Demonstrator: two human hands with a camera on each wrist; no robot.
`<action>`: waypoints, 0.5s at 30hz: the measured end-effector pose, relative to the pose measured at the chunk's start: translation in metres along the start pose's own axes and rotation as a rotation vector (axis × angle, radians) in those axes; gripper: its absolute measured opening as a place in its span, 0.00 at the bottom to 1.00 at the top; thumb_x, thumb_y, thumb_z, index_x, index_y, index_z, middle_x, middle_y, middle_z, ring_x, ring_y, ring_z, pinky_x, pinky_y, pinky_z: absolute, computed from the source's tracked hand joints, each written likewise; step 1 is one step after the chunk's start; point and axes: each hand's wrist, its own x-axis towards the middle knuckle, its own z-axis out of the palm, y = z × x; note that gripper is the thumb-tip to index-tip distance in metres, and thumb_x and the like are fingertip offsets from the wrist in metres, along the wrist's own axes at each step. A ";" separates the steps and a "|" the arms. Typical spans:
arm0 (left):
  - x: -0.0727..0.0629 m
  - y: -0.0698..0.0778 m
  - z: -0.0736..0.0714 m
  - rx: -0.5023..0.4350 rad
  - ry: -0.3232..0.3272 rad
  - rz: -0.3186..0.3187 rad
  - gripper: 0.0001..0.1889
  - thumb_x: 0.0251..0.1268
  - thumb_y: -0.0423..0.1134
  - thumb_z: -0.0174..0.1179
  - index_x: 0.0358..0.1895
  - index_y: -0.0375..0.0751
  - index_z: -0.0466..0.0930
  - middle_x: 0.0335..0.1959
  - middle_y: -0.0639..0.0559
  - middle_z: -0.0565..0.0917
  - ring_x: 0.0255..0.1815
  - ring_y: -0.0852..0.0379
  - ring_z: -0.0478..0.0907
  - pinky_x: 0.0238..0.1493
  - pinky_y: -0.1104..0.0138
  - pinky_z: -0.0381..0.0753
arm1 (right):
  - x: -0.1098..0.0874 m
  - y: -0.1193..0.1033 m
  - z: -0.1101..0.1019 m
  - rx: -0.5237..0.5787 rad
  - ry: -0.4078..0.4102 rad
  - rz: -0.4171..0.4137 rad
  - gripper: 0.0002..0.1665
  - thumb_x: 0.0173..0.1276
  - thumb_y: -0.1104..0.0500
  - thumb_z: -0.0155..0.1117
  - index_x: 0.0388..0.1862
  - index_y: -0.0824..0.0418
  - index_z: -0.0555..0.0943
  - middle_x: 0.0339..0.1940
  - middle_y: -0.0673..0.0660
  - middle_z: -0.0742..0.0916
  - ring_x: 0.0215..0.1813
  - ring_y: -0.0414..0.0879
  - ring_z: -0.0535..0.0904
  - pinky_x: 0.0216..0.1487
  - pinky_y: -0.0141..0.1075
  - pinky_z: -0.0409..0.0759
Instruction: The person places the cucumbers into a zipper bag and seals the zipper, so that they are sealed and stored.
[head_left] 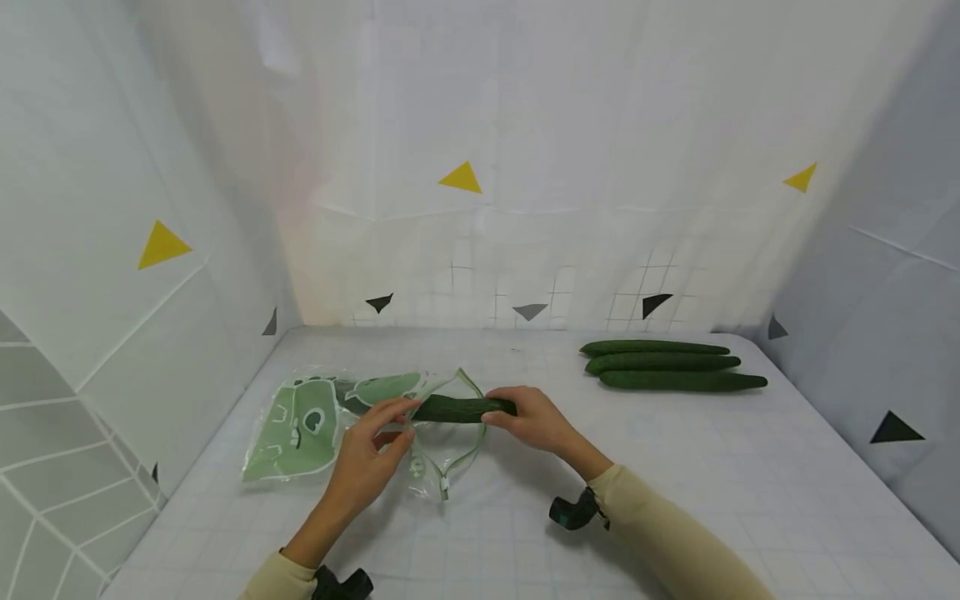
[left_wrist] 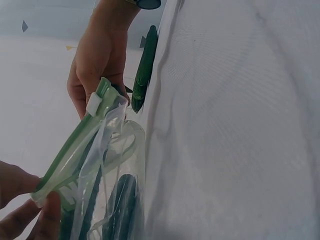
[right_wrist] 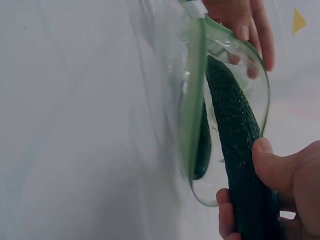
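A clear zip bag (head_left: 300,425) with a green cartoon print lies on the table, its green-edged mouth spread toward the right. My left hand (head_left: 367,454) pinches the bag's upper rim between thumb and fingers, as the left wrist view shows. With my right hand (head_left: 536,421) I grip a dark green cucumber (right_wrist: 240,145) near its right end. The cucumber's far end has passed through the bag's mouth. Inside the bag, another cucumber (right_wrist: 203,150) shows beside it. A white slider (right_wrist: 195,8) sits on the zip edge.
Three more cucumbers (head_left: 667,362) lie side by side at the back right of the table (head_left: 525,533). White sheet walls (head_left: 480,108) with yellow and dark triangles enclose the back and sides. A camera (head_left: 573,510) is strapped to the right wrist.
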 end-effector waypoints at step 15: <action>-0.001 -0.003 0.000 0.025 -0.002 0.025 0.23 0.68 0.21 0.64 0.64 0.40 0.83 0.63 0.47 0.81 0.49 0.47 0.78 0.48 0.59 0.86 | 0.003 0.006 0.024 -0.047 -0.039 0.003 0.22 0.75 0.52 0.70 0.59 0.65 0.84 0.52 0.57 0.87 0.53 0.52 0.83 0.55 0.50 0.80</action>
